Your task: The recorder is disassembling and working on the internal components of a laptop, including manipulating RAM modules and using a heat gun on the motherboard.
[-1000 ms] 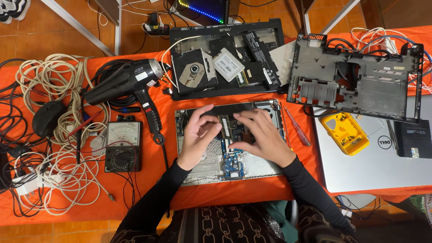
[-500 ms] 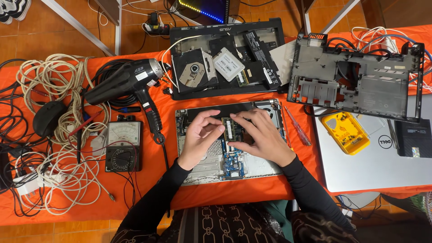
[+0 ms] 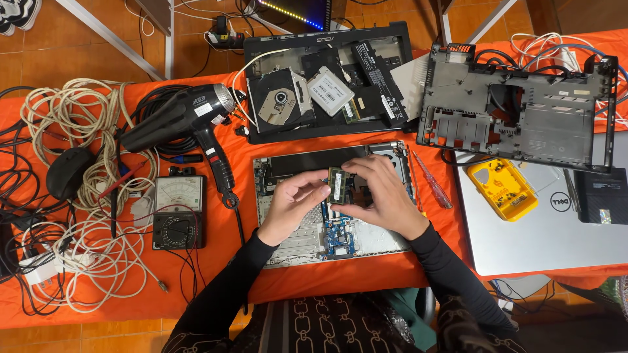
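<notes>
Centrally, a small green memory module (image 3: 337, 185) is held above the opened laptop base (image 3: 294, 235), which lies on the orange-covered worktop (image 3: 229, 274). The module is pinched at its left edge by the thumb and fingertips of the left hand (image 3: 296, 204), whose other fingers are curled loosely inward. The right hand (image 3: 383, 195) is closed partway around the module's right side, with the fingers bent over it and the thumb set beneath. A blue circuit board (image 3: 338, 234) is seen inside the base just below both hands. A black hair dryer (image 3: 186, 121) is laid to the left, with an analogue multimeter (image 3: 178, 212) just beside its handle. A red-handled screwdriver (image 3: 433, 182) is placed to the right of the base, near a yellow case (image 3: 502, 189) resting on a closed silver laptop (image 3: 556, 242).
</notes>
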